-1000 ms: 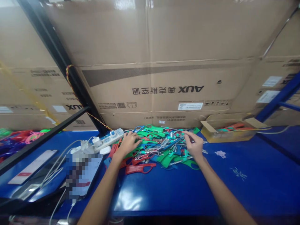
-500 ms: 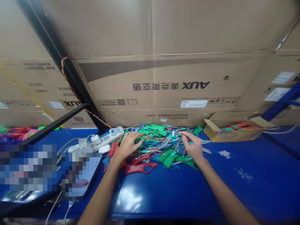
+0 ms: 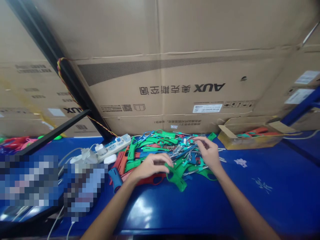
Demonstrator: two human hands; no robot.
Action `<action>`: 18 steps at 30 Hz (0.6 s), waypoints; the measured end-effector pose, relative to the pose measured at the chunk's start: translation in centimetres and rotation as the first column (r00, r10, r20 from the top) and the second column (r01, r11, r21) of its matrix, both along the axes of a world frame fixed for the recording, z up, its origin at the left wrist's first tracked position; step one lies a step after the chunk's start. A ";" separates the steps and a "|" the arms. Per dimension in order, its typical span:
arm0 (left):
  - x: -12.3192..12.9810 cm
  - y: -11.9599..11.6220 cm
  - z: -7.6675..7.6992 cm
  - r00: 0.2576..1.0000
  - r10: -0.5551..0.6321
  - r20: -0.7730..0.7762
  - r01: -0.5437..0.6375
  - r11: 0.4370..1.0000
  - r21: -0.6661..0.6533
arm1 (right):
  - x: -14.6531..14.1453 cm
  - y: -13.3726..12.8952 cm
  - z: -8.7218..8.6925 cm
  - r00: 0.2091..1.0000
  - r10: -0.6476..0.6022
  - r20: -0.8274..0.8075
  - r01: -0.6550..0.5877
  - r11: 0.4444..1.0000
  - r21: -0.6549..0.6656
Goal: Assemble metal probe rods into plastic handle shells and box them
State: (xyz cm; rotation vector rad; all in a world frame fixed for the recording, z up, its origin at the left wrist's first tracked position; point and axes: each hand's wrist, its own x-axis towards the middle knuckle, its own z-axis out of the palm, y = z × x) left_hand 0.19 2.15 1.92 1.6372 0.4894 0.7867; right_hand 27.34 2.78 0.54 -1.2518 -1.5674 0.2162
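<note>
A pile of green, red and blue plastic handle-shaped parts [image 3: 132, 150], mixed with metal rods and thin white wires, lies on the blue table. My left hand [image 3: 153, 165] is at the pile's front, its thumb and fingers closed on the edge of a green plastic part [image 3: 177, 178]. Over the right side of the pile, my right hand [image 3: 208, 151] has its thumb and index finger pinched together near the metal rods. What it holds, if anything, is too small to name.
An open cardboard box [image 3: 247, 143] with orange and green parts stands at the back right. On the left are a white power strip [image 3: 116, 146] with plugs, cables and a blurred-out device [image 3: 86, 190]. Large cartons [image 3: 162, 80] form the back wall.
My left hand has moved right and toward me, from the pile's left side to its front, and has taken hold of a green part. The right hand stays over the pile's right side.
</note>
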 end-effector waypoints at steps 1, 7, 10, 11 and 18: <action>0.5 -0.3 -0.2 0.997 -0.056 -0.055 0.058 0.998 0.032 | 0.4 0.2 0.0 0.999 -0.002 0.047 0.003 1.000 -0.009; 1.4 -0.7 -1.1 0.944 -0.145 -0.297 0.205 0.962 0.181 | 3.5 0.8 0.4 0.925 0.134 0.356 -0.081 0.984 -0.159; 0.9 -0.3 -1.7 0.890 -0.040 -0.454 0.188 0.939 0.286 | 5.5 0.9 0.6 0.862 0.242 0.445 -0.132 0.955 -0.264; 0.8 -0.2 -1.9 0.868 -0.014 -0.497 0.195 0.930 0.313 | 6.0 0.9 0.6 0.852 0.237 0.467 -0.117 0.955 -0.272; 0.9 -0.7 -1.8 0.818 0.119 -0.564 0.218 0.842 0.494 | 5.6 1.4 -0.3 0.811 0.051 0.583 0.043 0.988 -0.147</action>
